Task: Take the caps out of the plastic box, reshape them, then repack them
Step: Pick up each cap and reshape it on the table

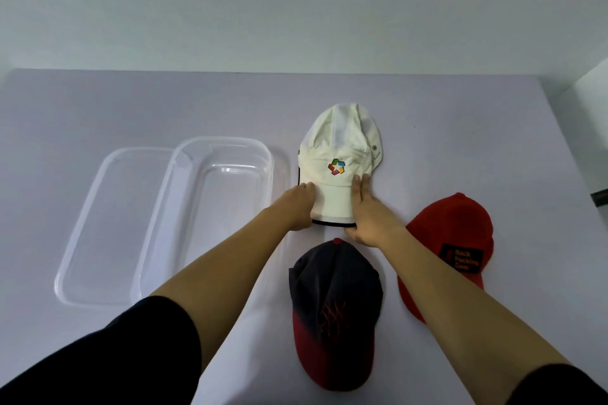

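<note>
The white cap [335, 145] lies right of centre toward the tabletop's far edge, beside the empty plastic box [269, 158]. The left hand [297, 207] curls its fingers round the brim's left side. The right hand [367, 222] lays its fingers pressed together on the right side. Uneven squeezing could crease the brim.

A cream-white fabric cap [339, 148] is marked with a multicoloured logo and edged in black; a navy fabric cap [332, 286] is finished with a maroon brim; a red fabric cap [457, 223] is patched in black, lettered orange.
</note>
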